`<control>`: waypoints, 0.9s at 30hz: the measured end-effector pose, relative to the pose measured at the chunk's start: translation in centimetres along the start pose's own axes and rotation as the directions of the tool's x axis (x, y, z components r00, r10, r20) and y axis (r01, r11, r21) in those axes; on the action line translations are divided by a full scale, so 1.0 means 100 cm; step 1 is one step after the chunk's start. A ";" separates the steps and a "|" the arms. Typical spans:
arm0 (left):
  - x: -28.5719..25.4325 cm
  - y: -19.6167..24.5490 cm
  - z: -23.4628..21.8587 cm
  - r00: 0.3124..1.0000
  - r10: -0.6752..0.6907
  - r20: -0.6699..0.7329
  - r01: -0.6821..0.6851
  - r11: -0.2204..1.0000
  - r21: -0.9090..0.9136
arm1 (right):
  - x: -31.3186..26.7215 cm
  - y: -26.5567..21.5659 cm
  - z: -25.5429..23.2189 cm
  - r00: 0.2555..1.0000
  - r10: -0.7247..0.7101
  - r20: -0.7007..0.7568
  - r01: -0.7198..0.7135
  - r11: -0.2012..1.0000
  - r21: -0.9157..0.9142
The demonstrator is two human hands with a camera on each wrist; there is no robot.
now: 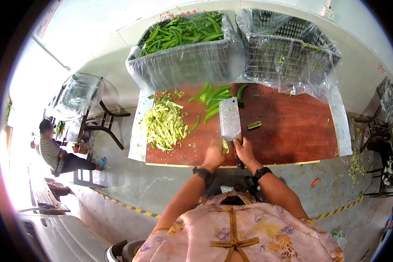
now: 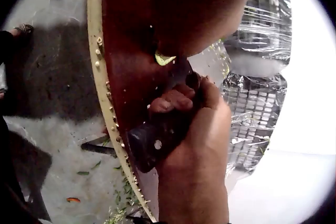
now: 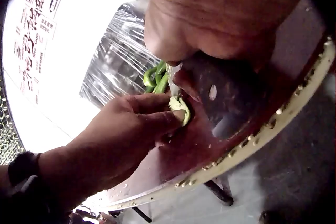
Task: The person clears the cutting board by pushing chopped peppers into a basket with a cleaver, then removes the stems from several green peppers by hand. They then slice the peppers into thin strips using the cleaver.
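Observation:
In the head view my right hand (image 1: 245, 152) grips the dark handle of a cleaver (image 1: 230, 118), its broad blade pointing away from me over the wooden board (image 1: 288, 126). Just left of it, my left hand (image 1: 214, 155) pinches a piece of green pepper (image 3: 180, 109) between thumb and fingers, close beside the blade. The right wrist view shows the pale inside of that piece. Whole green peppers (image 1: 212, 97) lie beyond the blade, and a cut pepper piece (image 1: 254, 125) lies to its right. A heap of pale green shreds (image 1: 165, 124) covers the board's left side.
Behind the board stand a plastic-lined crate of green peppers (image 1: 183, 52) and another lined crate (image 1: 288, 56). Far left, a person (image 1: 54, 148) sits by a table. Scraps (image 1: 357, 166) and a red pepper (image 1: 315, 182) lie on the floor at right.

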State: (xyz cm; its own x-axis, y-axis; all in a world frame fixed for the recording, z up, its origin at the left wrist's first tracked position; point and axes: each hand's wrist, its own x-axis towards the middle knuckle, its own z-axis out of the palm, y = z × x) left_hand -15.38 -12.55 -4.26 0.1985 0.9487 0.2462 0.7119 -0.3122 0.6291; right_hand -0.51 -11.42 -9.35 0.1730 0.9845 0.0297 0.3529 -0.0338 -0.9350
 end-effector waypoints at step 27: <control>-0.001 -0.003 -0.005 0.994 0.097 -0.047 -0.102 0.986 -0.129 | -0.025 0.018 -0.013 0.998 -0.051 0.027 0.052 0.998 -0.032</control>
State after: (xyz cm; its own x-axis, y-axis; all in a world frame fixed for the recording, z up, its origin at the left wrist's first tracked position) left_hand -15.91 -12.55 -4.12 0.2349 0.9104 0.3405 0.5953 -0.4117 0.6901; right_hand 0.94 -14.14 -10.67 0.1294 0.9893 0.0681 0.3906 0.0122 -0.9205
